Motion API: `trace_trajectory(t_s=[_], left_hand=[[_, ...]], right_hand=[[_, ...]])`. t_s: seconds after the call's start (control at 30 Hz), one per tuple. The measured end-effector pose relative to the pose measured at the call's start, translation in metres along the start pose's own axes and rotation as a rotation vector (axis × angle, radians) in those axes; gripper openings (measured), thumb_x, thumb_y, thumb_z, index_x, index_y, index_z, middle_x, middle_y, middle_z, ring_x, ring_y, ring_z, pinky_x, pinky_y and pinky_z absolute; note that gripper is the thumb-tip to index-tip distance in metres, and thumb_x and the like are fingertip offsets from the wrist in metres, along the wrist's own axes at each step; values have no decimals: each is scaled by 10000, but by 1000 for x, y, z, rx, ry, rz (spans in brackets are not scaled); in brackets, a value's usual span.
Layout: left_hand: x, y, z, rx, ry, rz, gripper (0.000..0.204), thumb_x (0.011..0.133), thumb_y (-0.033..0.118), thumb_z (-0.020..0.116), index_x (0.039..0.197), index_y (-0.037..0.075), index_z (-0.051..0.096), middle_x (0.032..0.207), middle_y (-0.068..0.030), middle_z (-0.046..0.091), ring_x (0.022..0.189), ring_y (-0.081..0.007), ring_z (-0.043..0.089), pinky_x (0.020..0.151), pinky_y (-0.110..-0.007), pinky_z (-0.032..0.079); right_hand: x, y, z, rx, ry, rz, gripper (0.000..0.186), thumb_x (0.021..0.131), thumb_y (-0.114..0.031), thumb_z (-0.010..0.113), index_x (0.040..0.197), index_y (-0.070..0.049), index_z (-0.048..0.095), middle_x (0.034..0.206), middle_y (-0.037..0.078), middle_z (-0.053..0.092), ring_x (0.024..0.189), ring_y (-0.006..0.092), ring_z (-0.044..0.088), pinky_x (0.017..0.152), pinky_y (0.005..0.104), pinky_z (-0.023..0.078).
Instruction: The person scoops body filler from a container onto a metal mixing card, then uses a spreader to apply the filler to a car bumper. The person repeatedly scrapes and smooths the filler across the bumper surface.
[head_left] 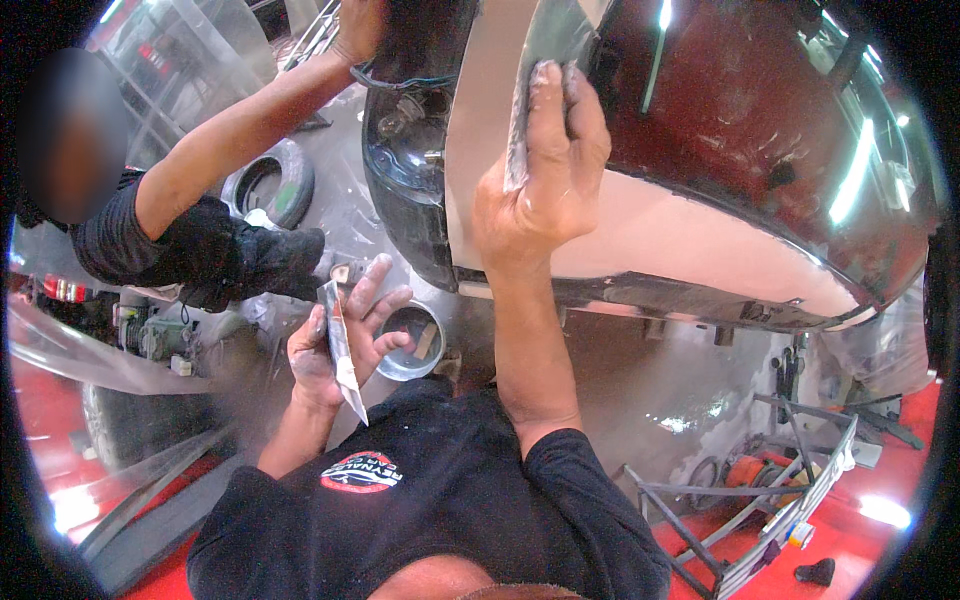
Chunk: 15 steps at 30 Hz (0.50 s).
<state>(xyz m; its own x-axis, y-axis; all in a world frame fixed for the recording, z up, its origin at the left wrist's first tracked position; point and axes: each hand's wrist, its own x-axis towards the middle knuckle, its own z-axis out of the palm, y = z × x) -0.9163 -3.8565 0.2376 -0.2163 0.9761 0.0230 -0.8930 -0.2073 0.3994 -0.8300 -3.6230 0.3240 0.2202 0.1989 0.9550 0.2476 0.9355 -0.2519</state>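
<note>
My right hand point(548, 170) presses a wide, flat filler spreader point(518, 125) against the car's body panel, its fingers stretched along the blade. Around it the panel point(640, 215) is coated a pale pinkish beige, beside dark red glossy paint point(690, 110). Lower and to the left, my left hand point(352, 340) holds a thin flat plate point(343, 350), seen nearly edge-on, between the thumb and the spread fingers. White smears mark the plate, and pale residue dusts both hands.
A co-worker's arm point(250, 140) reaches to the car's end at upper left, near an exposed lamp housing point(405, 140). On the floor are a tire point(290, 190) and a round bucket point(425, 350). A metal frame stand point(740, 490) stands at lower right.
</note>
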Motion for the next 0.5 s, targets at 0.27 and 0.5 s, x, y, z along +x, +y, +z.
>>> trace_trajectory(t_s=[0.27, 0.5], left_hand=[[4, 5, -1, 16, 5, -33, 511, 944, 417, 573, 1383, 155, 562, 1611, -162, 257, 1398, -401, 364, 997, -554, 436], [15, 2, -20, -204, -51, -61, 558, 954, 428, 561, 1373, 60, 542, 1479, -190, 452, 1247, -392, 506, 973, -534, 458]], right_hand=[[59, 2, 6, -157, 77, -92, 345, 828, 17, 683, 1161, -63, 724, 1079, 169, 716, 941, 265, 695, 802, 343, 548], [59, -24, -138, -517, -81, 131, 270, 901, -144, 694, 1095, 45, 703, 1066, 189, 725, 905, 309, 690, 836, 410, 523]])
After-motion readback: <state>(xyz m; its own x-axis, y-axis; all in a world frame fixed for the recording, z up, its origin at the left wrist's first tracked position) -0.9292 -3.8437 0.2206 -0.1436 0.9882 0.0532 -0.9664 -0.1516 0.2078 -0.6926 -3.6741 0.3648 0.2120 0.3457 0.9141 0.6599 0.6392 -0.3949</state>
